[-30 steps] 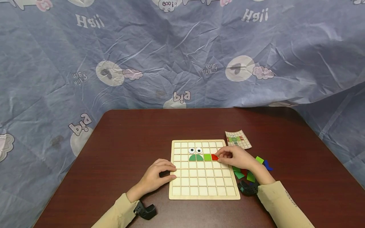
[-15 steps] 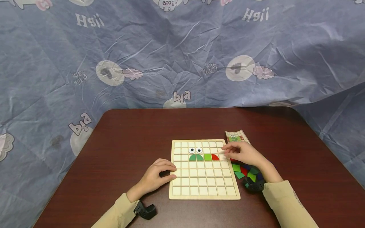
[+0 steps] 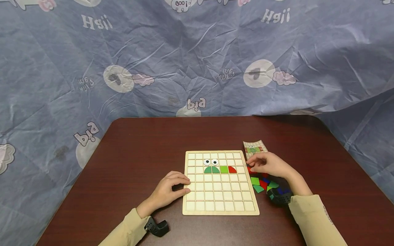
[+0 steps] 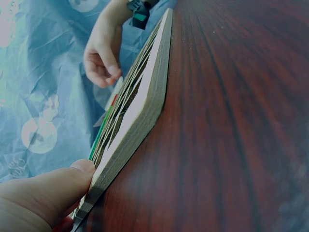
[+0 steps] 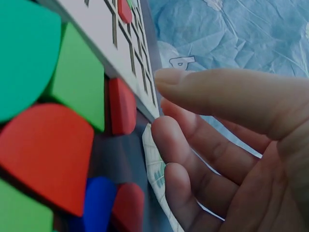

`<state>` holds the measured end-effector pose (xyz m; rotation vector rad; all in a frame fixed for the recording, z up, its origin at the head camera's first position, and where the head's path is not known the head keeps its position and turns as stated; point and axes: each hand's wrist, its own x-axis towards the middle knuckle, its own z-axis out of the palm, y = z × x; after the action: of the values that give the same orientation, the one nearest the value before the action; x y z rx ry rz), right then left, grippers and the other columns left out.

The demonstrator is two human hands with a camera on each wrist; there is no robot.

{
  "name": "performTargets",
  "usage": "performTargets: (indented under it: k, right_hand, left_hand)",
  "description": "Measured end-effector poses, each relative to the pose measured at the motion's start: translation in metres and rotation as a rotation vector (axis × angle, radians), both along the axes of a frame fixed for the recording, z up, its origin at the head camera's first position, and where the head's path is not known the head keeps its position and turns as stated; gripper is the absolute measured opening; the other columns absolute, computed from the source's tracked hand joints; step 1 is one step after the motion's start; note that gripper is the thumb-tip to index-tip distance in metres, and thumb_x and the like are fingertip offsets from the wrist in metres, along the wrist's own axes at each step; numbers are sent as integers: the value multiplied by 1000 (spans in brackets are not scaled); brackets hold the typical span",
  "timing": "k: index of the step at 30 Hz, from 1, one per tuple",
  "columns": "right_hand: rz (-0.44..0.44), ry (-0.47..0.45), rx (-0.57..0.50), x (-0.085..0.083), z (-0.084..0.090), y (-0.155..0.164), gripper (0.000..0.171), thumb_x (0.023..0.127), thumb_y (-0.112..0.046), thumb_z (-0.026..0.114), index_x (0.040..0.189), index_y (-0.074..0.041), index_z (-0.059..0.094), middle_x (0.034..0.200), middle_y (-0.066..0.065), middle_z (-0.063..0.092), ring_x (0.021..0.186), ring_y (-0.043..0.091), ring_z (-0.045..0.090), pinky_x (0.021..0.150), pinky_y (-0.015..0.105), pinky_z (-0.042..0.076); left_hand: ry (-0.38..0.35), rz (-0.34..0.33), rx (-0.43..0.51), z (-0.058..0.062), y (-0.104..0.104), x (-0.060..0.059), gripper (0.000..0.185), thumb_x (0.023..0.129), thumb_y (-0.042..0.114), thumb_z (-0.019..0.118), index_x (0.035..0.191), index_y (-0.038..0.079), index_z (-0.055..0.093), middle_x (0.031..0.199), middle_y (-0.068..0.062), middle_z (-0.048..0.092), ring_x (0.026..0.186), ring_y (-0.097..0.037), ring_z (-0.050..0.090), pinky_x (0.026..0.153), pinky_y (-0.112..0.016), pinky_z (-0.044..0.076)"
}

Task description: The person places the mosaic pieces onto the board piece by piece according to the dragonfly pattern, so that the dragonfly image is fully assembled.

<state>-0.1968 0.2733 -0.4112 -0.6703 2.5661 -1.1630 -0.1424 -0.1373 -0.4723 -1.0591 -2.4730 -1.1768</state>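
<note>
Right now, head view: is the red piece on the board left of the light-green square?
No, the red piece sits just right of the light-green square.

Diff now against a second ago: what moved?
The right hand has left the red piece it was touching and shifted right, to the right edge of the board, near the loose pieces. Unchanged: that piece in its square, the board, and the left hand at its left edge.

Matt and smooth, that pale square wooden grid board (image 3: 220,196); the red-brown wood-grained table (image 3: 154,147) gleams softly; this rounded red block (image 5: 48,154) looks smooth, satin-like; and the creased blue patterned cloth-like sheet (image 3: 184,51) shows a faint sheen!
</note>
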Motion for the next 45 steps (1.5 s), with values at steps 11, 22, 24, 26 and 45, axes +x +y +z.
performTargets:
  k: [11,22,24,26,45]
  right_hand:
    - [-1,-70,-17,-2,-7,12,31,80,-13,75,106,1,66,95,12,65,75,17,62,66,27,53]
    - [-37,-96,-20,-4,-8,22,34,79,-14,76,108,1,66,96,13,65,74,17,61,66,28,53]
    - [-59,-108,-29,-2,-6,26,35,79,-14,76,109,1,66,97,14,65,77,18,62,68,27,53]
    - [-81,-102,-26,-1,-5,31,36,79,-15,77,109,1,66,99,14,66,81,18,62,70,27,53]
    - [-148,-87,47,11,-5,82,44,77,-17,78,115,0,63,108,15,62,94,19,57,75,24,52]
  left_hand:
    - [-4,-3,1,0,0,0,21,83,24,73,101,15,72,107,6,63,106,-12,52,89,-30,46]
    - [5,9,-5,1,0,0,21,82,24,74,101,15,72,106,7,63,105,-12,52,89,-29,46]
    - [8,8,-5,1,0,0,21,82,24,74,101,15,72,106,7,63,106,-12,52,89,-29,46]
    - [10,6,-3,1,-1,0,21,82,24,74,101,15,72,106,6,63,106,-13,52,89,-30,46]
    - [0,1,-12,0,-1,0,22,84,25,73,103,15,72,107,6,63,107,-12,52,89,-29,46]
